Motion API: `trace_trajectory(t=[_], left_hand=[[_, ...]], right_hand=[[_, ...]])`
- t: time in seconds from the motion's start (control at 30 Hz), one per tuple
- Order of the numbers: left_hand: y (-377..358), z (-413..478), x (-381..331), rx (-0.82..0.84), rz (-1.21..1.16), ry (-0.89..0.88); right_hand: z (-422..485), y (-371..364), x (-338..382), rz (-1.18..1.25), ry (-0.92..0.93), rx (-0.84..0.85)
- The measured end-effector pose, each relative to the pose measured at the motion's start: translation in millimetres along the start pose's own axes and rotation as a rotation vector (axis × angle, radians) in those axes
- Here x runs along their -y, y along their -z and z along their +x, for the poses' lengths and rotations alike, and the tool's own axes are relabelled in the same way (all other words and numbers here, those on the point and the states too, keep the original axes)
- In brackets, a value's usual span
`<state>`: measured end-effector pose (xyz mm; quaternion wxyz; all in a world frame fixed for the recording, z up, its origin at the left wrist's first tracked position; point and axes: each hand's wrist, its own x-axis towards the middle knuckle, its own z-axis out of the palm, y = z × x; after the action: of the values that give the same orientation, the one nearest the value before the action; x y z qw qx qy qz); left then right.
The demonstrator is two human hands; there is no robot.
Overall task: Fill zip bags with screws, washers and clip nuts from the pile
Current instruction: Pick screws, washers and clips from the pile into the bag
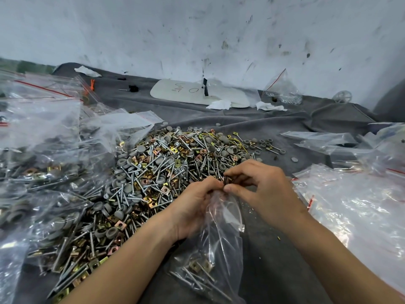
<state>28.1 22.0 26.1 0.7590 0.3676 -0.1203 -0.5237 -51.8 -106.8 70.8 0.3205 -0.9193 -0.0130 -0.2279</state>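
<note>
Bags (32,163) packed with hardware lie heaped along the left edge, cut off by the frame. Through the crumpled plastic only dark washers, screws and a few gold nuts can be made out. Just right of them the pile (164,163) spreads over a grey cloth (274,249): screws (122,194), grey washers (141,148) and gold clip nuts (164,189) all mixed, its near part running under the left forearm. Behind it, by the scuffed wall (197,29), lies a white board (192,93) with writing too faint to read, and tissues (221,104) lie on and beside it.

The left hand (192,207) sits at the pile's right edge, fingers curled round the mouth of a zip bag (221,238) and gripping it; its fingertips are hidden behind the plastic. The zip bag trails toward the viewer onto the cloth, with several screws and a few clip nuts in its bottom. At its mouth the right hand (258,185) pinches a small stack (228,180) of clip nuts between thumb and forefinger, close against the left hand; how many it holds is unclear.

Further right, empty bags (350,205) with red strips overlap in a loose heap, cut off by the right edge. At the back right a small bag (282,88) leans on the wall, holding pale bits too small to identify.
</note>
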Motion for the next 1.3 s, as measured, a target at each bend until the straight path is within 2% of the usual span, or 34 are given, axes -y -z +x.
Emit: trace_trajectory(t=[0.23, 0.4, 0.53, 0.7, 0.83, 0.97, 1.13, 1.3], left_hand=[[3.6, 0.5, -3.1, -0.024, 0.050, 0.093], [5.1, 0.6, -2.7, -0.007, -0.041, 0.139], [1.7, -1.2, -5.6, 0.057, -0.081, 0.108], [-0.1, -4.3, -5.3, -0.037, 0.044, 0.037], [1.2, -0.8, -2.3, -0.083, 0.144, -0.053], [3.7, -1.5, 0.3, -0.025, 0.118, -0.058], [8.4, 1.9, 0.7, 0.004, 0.117, -0.175], [4.4, 1.3, 0.3, 0.034, 0.084, -0.196]], right_hand=[[-2.1, -4.0, 2.2, -0.184, 0.135, 0.032], [-2.4, -8.3, 4.9, -0.196, 0.152, -0.003], [-1.8, -7.3, 6.3, -0.123, 0.108, -0.026], [-0.4, -2.1, 5.5, -0.001, 0.039, 0.014], [-0.6, -2.4, 6.3, -0.026, 0.058, 0.008], [-2.5, -0.8, 6.7, -0.055, 0.075, -0.020], [-1.2, 0.8, 7.2, -0.048, 0.107, -0.053], [-0.5, 0.4, 1.5, 0.047, 0.013, -0.044]])
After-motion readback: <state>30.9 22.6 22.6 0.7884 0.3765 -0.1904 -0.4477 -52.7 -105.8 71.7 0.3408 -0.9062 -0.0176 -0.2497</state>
